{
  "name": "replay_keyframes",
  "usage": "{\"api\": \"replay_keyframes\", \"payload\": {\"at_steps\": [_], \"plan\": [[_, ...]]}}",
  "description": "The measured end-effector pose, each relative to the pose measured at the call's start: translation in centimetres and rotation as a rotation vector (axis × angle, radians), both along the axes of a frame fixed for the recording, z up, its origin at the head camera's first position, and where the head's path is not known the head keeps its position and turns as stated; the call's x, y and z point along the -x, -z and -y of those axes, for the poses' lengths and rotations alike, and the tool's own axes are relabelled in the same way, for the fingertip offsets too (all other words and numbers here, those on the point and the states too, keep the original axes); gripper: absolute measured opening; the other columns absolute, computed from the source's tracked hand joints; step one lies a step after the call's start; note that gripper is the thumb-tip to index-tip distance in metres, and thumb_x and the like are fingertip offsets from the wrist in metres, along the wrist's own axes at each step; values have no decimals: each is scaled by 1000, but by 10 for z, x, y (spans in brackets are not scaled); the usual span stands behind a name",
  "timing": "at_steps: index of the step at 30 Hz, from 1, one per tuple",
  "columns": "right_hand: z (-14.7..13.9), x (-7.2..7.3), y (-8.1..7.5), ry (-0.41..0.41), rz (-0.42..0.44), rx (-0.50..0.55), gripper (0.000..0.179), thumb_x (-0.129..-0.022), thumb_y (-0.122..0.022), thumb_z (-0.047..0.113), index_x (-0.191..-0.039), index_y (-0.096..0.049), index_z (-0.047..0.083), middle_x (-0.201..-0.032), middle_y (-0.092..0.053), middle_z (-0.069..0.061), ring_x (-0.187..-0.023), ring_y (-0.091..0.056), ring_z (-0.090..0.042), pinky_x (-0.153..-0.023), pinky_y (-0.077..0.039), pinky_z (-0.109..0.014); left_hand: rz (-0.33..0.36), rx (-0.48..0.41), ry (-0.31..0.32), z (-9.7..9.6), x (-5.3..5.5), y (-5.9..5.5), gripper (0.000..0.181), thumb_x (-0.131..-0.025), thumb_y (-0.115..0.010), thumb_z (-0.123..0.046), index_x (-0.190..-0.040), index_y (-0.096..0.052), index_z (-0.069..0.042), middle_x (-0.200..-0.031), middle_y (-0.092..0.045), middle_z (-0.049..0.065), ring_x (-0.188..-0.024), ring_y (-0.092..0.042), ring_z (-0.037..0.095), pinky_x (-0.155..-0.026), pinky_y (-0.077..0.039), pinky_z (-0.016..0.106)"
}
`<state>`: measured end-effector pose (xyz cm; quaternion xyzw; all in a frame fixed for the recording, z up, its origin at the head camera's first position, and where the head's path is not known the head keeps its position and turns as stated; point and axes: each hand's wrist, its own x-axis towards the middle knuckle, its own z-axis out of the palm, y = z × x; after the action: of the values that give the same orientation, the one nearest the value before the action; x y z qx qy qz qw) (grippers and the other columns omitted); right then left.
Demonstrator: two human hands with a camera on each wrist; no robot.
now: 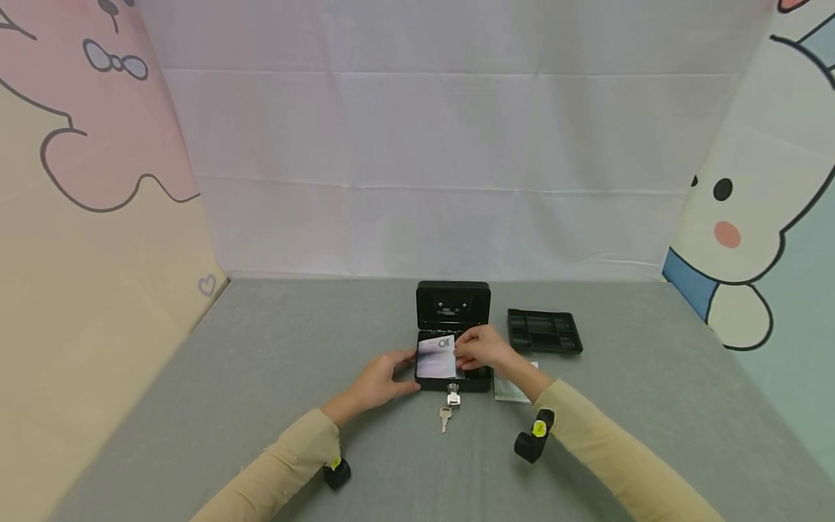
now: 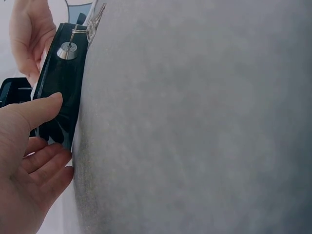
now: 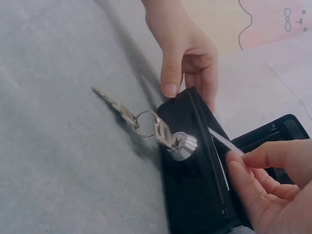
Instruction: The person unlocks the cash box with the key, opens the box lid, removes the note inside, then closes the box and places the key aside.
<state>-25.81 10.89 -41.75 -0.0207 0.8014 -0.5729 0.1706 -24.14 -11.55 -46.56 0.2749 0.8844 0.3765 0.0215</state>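
Note:
A small black cash box (image 1: 485, 384) lies with its lid (image 1: 451, 306) raised at the back. Inside its left half is a purple-and-white banknote (image 1: 435, 362) marked "10". My right hand (image 1: 484, 348) reaches into the box and pinches the note's right edge between thumb and fingers; in the right wrist view a white edge of the note (image 3: 225, 140) shows by the fingertips. With the left hand (image 1: 380, 380) I hold the box's left side, thumb on the front face and fingers along the side. A key (image 1: 453, 398) sits in the front lock, a second key (image 1: 446, 417) hanging from its ring.
A black compartment tray (image 1: 544, 341) stands right of the box. Partly under my right forearm lies a greenish-white paper note (image 1: 510, 390). Grey cloth (image 1: 293, 326) covers the table, with a white curtain (image 1: 430, 145) behind and printed panels (image 1: 750, 181) at the sides.

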Motion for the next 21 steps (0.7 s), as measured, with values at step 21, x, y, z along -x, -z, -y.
{"api": "replay_keyframes", "payload": {"at_steps": [21], "plan": [[-42, -2, -31, 18, -28, 18, 27, -88, -55, 9, -110, -54, -8, -82, -62, -9, -73, -62, -15, -78, -53, -39, -10, 20, 5, 0, 1, -1, 59, -77, -72, -17, -125, -48, 9, -123, -54, 21, -108, -55, 29, -88, -47, 41]]}}
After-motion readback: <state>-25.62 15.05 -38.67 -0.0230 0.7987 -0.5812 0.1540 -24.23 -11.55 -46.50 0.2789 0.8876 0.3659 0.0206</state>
